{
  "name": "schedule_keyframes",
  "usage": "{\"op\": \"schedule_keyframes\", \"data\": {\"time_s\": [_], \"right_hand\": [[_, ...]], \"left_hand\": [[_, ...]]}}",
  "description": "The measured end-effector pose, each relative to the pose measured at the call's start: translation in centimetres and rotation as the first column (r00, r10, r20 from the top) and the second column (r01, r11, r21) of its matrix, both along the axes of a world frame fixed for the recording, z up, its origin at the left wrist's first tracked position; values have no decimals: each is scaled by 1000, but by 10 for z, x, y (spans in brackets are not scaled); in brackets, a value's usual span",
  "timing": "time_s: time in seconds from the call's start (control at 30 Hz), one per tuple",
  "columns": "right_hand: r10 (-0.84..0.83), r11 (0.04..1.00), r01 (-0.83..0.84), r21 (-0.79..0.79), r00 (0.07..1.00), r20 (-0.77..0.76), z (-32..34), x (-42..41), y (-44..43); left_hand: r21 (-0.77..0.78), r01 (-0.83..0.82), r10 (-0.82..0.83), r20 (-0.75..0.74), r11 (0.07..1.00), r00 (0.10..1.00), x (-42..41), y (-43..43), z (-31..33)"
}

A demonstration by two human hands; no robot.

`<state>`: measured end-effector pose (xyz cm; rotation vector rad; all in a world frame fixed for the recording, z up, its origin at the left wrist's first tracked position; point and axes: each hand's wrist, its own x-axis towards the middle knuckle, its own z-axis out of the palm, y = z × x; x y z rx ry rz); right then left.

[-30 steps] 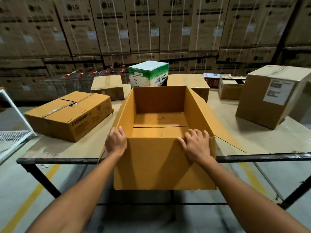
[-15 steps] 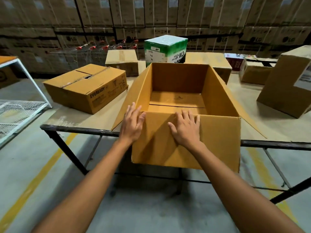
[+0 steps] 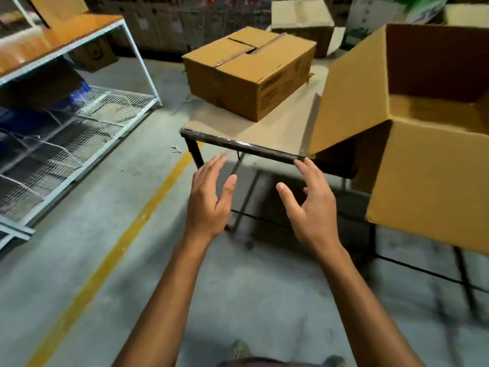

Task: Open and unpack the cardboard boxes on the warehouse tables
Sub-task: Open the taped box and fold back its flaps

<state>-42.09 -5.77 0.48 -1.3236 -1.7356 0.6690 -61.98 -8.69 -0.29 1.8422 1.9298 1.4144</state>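
An open, empty cardboard box (image 3: 423, 176) sits at the right, hanging over the front edge of the table (image 3: 246, 148), its left flap folded outward. A shut, taped cardboard box (image 3: 248, 72) lies on the table's left end. My left hand (image 3: 211, 197) and my right hand (image 3: 312, 205) hover in front of the table edge, palms facing each other, fingers spread and holding nothing. Both hands are left of the open box and touch nothing.
A white wire shelf rack (image 3: 79, 123) with an orange top stands at the left. A yellow line (image 3: 111, 255) runs along the concrete floor. Another cardboard box (image 3: 301, 19) and a green-and-white box (image 3: 397, 9) sit at the back of the table.
Both hands have let go of the open box's front wall and moved left, off it. The view has swung left and down, putting the open box at the right edge.
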Motion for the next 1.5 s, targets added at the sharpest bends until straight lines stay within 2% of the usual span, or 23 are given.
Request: {"op": "schedule_keyframes", "data": {"time_s": [0.17,0.33,0.57,0.73,0.9,1.03,1.3,1.43,1.5], "right_hand": [[63,998,-63,2,998,-24,-12,-70,6],[100,995,-100,7,994,-42,-18,-123,54],[33,999,-35,-17,994,-101,-21,-180,166],[-36,999,36,-4,992,-124,-2,-208,259],[-105,993,109,37,989,-100,16,-229,338],[-176,982,181,59,981,-77,20,-239,386],[-404,914,403,56,915,17,19,-266,469],[-492,867,497,25,848,196,24,-282,505],[-503,843,538,-14,797,335,30,-290,526]], "left_hand": [[-69,-73,73,-5,995,997,-79,-10,-17],[-73,-109,108,-19,991,994,-141,36,-16],[-76,-61,56,-63,995,996,-194,164,-16],[-98,-1,-10,-112,995,994,-223,267,7],[-120,47,-53,-53,992,997,-242,361,31],[-114,136,-143,-63,984,988,-252,427,40],[-122,320,-333,-102,939,938,-285,571,52],[-201,344,-382,-202,917,902,-295,637,51],[-260,311,-375,-254,914,891,-295,671,47]]}}
